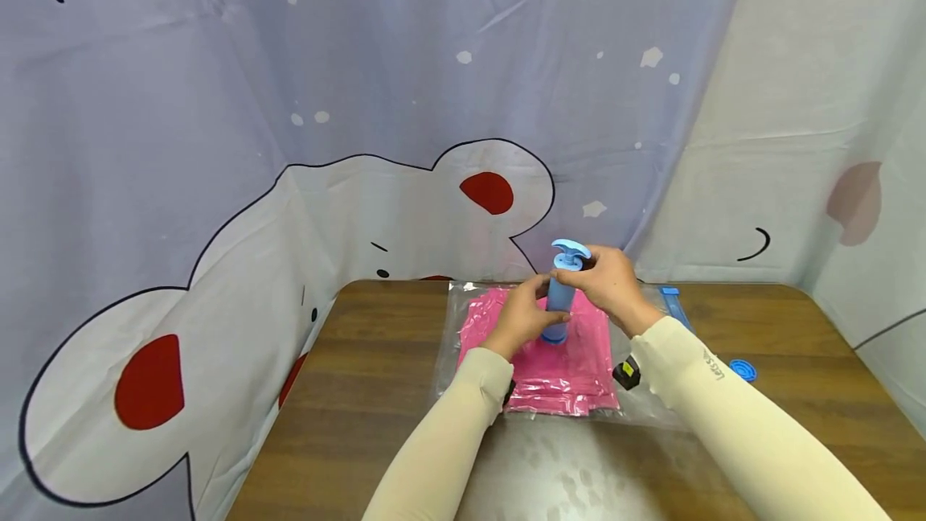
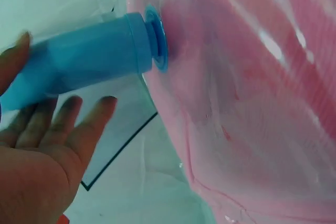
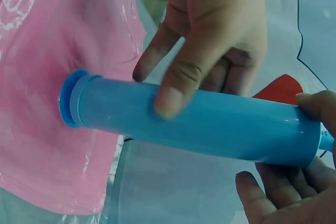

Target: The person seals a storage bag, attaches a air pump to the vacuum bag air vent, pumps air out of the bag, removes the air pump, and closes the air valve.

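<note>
A blue hand pump (image 1: 560, 300) stands upright on a clear plastic storage bag (image 1: 447, 352) with folded pink material (image 1: 538, 372) inside. Its T-shaped handle (image 1: 571, 247) sits close to the top of the barrel. My left hand (image 1: 524, 316) holds the barrel around its middle, thumb on one side and fingers behind. Higher up, just below the handle, my right hand (image 1: 611, 284) grips the barrel's top end. In the right wrist view, the pump's foot (image 3: 81, 100) meets a round blue valve (image 3: 66, 98) on the bag, which dips inward there.
To the right, a blue plastic strip (image 1: 674, 308) lies at the bag's edge, and a round blue cap (image 1: 743, 370) rests on the wooden table (image 1: 376, 360). A printed curtain (image 1: 362, 215) hangs right behind the table's far edge.
</note>
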Available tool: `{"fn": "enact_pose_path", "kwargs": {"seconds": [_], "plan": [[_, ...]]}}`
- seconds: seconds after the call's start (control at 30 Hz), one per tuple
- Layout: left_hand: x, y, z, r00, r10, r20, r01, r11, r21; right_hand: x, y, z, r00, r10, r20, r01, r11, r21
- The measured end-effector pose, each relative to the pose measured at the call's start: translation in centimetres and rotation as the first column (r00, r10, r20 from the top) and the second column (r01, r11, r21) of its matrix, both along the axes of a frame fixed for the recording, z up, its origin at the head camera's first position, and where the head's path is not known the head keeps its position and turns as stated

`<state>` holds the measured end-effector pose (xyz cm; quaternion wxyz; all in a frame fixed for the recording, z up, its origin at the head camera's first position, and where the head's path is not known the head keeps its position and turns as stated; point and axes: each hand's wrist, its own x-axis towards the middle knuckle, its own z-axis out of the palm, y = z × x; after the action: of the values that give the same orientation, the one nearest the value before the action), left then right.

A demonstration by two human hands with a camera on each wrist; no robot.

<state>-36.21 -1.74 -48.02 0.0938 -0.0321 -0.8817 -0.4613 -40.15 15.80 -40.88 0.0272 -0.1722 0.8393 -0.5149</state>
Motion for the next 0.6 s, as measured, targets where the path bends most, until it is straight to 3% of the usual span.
{"fn": "enact_pose_path", "kwargs": {"seconds": [0.17, 0.33, 0.6], "plan": [[-0.11, -0.57, -0.12, 0.998, -0.053, 0.028, 0.054, 0.998, -0.021, -0.24, -0.03, 0.05, 0.999, 0.031, 0.033, -0.031, 0.999, -0.009], [-0.29, -0.7, -0.41, 0.996, -0.088, 0.02, 0.087, 0.996, 0.027, -0.28, -0.07, -0.04, 0.998, 0.042, 0.042, -0.041, 0.999, -0.027], [-0.74, -0.23, -0.27, 0.998, -0.051, 0.024, 0.05, 0.997, 0.053, -0.17, 0.26, -0.16, 0.995, 0.05, 0.085, -0.045, 0.997, -0.057]]}}
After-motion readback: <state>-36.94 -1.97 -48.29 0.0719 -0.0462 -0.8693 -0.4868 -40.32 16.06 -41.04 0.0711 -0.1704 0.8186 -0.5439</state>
